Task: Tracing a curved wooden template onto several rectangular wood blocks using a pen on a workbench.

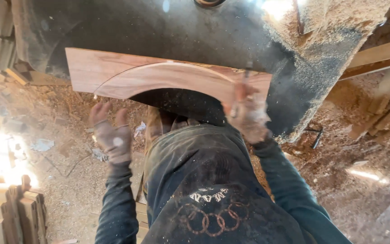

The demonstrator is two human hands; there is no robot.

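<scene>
The reddish, arch-cut wooden board (159,74) lies on the dark table (195,31); right hand (248,113) grips its end (dusty), left hand (111,135) spread open below it.

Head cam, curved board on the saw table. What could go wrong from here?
1. The right hand presses the board close beside the blade; a slip could carry its fingers into the cut line.
2. The left hand hangs off the board, so only one hand steadies it; the piece might twist or kick.
3. Sawdust covers the table and drifts in the air, and the picture is hazy there; grip and sight of the marked curve may suffer.
</scene>
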